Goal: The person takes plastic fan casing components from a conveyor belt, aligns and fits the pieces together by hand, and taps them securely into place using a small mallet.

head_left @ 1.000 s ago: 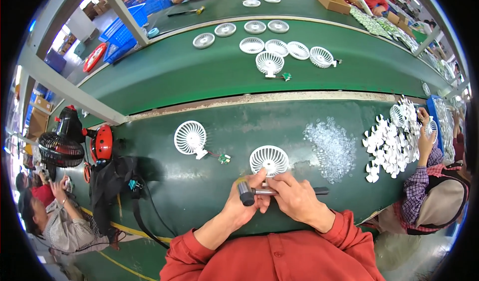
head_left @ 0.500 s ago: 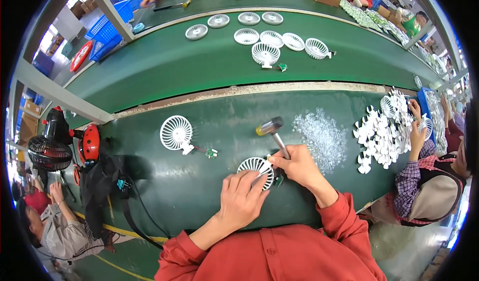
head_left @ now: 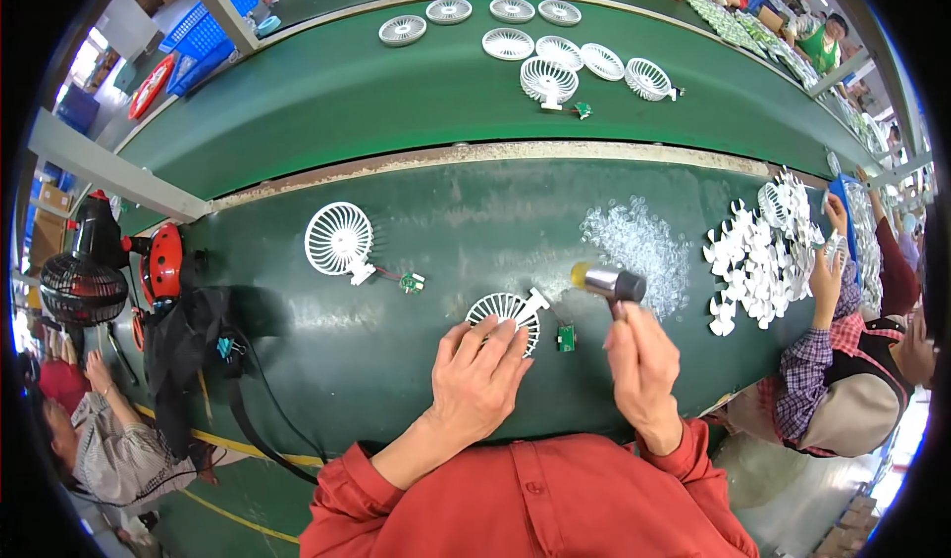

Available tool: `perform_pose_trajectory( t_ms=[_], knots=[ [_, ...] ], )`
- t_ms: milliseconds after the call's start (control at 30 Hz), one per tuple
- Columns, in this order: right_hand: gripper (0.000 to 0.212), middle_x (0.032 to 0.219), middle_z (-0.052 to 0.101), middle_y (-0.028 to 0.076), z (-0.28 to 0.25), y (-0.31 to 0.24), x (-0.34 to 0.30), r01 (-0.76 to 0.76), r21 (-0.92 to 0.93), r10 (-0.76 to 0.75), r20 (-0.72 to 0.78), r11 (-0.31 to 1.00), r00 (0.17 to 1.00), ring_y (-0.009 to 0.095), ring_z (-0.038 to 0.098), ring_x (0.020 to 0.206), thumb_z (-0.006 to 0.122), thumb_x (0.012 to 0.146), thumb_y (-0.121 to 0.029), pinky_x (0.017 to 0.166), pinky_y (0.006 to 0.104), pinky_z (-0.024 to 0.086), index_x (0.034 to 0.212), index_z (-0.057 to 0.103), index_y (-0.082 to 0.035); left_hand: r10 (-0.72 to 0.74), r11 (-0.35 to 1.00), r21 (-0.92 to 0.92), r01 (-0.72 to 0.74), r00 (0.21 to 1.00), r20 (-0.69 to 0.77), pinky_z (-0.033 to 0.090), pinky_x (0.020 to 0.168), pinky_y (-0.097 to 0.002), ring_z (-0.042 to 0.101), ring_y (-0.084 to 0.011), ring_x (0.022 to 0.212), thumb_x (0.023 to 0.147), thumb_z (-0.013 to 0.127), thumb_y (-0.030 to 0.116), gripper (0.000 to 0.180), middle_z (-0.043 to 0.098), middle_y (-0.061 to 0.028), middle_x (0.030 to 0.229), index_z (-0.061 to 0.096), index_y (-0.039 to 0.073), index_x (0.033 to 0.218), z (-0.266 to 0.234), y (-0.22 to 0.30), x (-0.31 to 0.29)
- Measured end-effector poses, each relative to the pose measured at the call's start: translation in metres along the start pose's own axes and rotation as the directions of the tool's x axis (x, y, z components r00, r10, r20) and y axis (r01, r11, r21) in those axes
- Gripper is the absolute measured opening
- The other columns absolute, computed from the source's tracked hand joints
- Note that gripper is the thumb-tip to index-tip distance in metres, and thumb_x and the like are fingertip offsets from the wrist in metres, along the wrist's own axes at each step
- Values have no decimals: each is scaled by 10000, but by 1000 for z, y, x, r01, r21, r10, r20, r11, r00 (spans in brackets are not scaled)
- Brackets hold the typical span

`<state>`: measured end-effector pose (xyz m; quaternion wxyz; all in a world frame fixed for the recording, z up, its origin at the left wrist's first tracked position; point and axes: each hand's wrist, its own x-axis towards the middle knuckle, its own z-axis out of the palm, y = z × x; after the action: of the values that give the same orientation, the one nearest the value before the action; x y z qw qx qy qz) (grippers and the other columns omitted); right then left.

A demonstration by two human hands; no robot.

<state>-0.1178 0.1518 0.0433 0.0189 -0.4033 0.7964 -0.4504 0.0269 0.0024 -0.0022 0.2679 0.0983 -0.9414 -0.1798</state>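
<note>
Near the table's front edge lies a round white slatted fan housing (head_left: 500, 307) with a short stem pointing up and right. My left hand (head_left: 475, 375) is on its near side, fingers curved over the slats and holding it against the table. A small green circuit board (head_left: 566, 337) rests right of the housing, by the stem. My right hand (head_left: 644, 370) is closed round the handle of a small mallet (head_left: 607, 282), right of the housing and apart from it. The mallet head has a yellow face on the left and a dark one on the right.
Another fan housing (head_left: 339, 239) with a wired board (head_left: 412, 282) lies left. Behind the mallet spreads a pile of small clear pieces (head_left: 639, 246); right of it are white blade parts (head_left: 753, 261). A co-worker sits right. Several housings (head_left: 548, 81) lie on the green belt (head_left: 327, 112).
My right hand has left the housing's stem and moved right with the mallet, whose head has turned. The stem and circuit board now show plainly. My left hand stays on the housing.
</note>
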Motion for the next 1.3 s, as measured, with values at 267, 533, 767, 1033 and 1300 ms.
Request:
perform_pose_trajectory(
  t_ms=[267, 533, 767, 1033, 1300],
  knots=[
    [201, 796, 624, 217, 5, 33, 11, -385, -92, 395, 199, 919, 897, 387, 599, 657, 638, 922, -140, 597, 438, 462, 1003, 620, 43, 19, 1000, -11, -19, 1000, 5, 435, 860, -424, 580, -259, 1034, 707, 775, 126, 391, 620, -65, 1115, 668, 38, 1072, -6, -4, 1],
    [136, 848, 589, 213, 19, 53, 54, -196, -387, 217, 11, 901, 976, 422, 586, 737, 626, 889, -129, 647, 499, 452, 889, 604, 5, 23, 998, -61, -18, 996, 90, 406, 872, -425, 558, -258, 1064, 716, 765, 127, 411, 595, -58, 1147, 642, 50, 1101, -15, -6, 1],
    [113, 896, 582, 203, 26, 52, 54, -160, -527, 242, 92, 835, 966, 439, 615, 749, 626, 876, -106, 653, 515, 489, 918, 597, -5, 3, 996, -86, 3, 998, 70, 390, 818, -408, 557, -283, 1018, 718, 796, 243, 517, 577, -89, 1150, 601, 51, 1157, -23, -9, -2],
    [163, 663, 584, 189, 7, 30, 60, -312, -226, 328, 39, 923, 944, 360, 577, 579, 681, 851, -107, 570, 433, 447, 896, 603, 28, -191, 980, 78, 181, 970, 150, 401, 799, -450, 516, -350, 1007, 668, 811, 383, 791, 526, -188, 1195, 492, -20, 1269, -11, -8, 11],
    [115, 689, 596, 25, -2, 20, 45, -779, 563, 476, 624, 277, 620, 13, 346, 386, 685, 891, -54, 341, 210, 224, 933, 633, 38, -159, 935, -304, 181, 983, 96, 442, 922, -477, 504, -399, 1093, 641, 835, 171, 798, 480, -205, 1263, 438, 5, 1314, -14, -16, 5]
  ],
)
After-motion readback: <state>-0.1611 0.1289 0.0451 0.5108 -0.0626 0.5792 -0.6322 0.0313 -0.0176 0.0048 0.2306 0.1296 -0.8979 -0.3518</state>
